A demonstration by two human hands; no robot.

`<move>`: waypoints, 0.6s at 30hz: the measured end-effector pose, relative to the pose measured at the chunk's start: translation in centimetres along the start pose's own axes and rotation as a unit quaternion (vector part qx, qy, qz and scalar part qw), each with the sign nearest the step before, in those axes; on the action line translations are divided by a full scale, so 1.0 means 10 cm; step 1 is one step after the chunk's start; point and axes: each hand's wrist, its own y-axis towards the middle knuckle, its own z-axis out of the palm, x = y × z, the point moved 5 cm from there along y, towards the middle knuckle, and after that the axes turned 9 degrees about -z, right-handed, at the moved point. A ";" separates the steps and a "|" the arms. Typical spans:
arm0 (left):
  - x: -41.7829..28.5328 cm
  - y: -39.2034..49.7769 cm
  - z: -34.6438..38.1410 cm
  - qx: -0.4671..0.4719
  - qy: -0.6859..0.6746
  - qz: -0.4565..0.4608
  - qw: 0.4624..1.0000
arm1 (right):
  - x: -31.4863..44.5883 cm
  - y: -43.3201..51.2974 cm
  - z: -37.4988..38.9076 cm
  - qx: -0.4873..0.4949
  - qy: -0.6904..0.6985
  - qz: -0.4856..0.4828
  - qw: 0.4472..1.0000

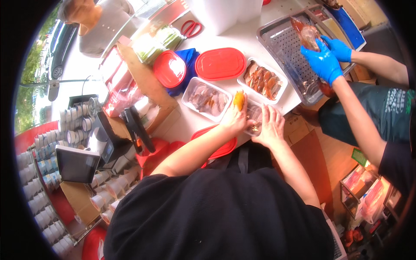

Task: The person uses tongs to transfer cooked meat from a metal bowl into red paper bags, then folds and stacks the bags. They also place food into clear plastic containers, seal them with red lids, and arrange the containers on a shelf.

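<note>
My left hand (pixel 236 119) and my right hand (pixel 270 126) grip opposite sides of a small clear plastic container (pixel 254 110) at the table's near edge. Its contents are partly hidden by my fingers. A bright orange cover, perhaps a finger cot (pixel 239 100), sits on a finger of my left hand. Just left of it stands a white plastic tub (pixel 191 103) of sliced meat. Beyond my right hand, another tub (pixel 283 87) holds browned slices of roast poultry. One red oval lid (pixel 221 64) lies behind the tubs; another red lid (pixel 227 150) is partly under my left forearm.
At right, a co-worker's blue-gloved hands (pixel 325 58) hold a roast bird (pixel 307 34) over a perforated metal tray (pixel 282 48). Red-handled scissors (pixel 191 29) lie behind. A cardboard box (pixel 162 107), a touchscreen (pixel 78 164) and stacked cups (pixel 110 188) stand left. Another person (pixel 104 26) is beyond the counter.
</note>
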 end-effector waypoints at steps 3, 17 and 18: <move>0.08 0.02 0.07 0.004 -0.010 0.004 1.000 | 0.00 0.01 0.03 -0.005 0.008 -0.006 1.000; 0.62 0.57 -0.46 -0.125 -0.172 -0.285 0.934 | -0.01 0.06 -0.24 -0.223 0.154 -0.161 0.949; 0.63 0.69 -0.45 -0.080 -0.156 -0.303 0.937 | -0.06 0.01 -0.32 -0.294 0.199 -0.171 0.919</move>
